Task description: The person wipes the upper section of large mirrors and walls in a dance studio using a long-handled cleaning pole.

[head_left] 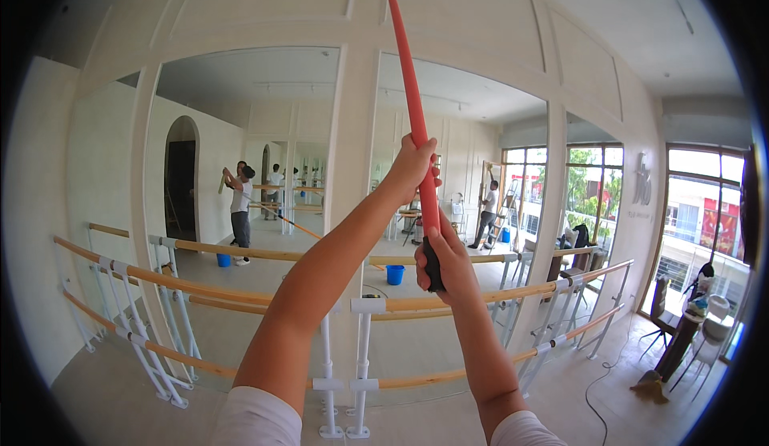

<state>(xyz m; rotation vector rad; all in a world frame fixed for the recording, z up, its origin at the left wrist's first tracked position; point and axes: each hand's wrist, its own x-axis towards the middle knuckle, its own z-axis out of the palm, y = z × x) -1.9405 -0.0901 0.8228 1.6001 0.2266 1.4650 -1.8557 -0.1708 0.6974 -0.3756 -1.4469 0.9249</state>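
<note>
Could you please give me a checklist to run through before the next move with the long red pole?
1. Left hand closed around the long red pole: ok.
2. Right hand closed at its black grip: ok.
3. Pole's far end clear of contact: cannot tell, it reaches the picture's top edge.
4. Space ahead free of round wooden barres: not ok.
5. Floor free of the thin dark cable: not ok, it lies at right.

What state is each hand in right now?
Left hand: closed, holding the red pole.
Right hand: closed, holding it lower, at its black grip.
</note>
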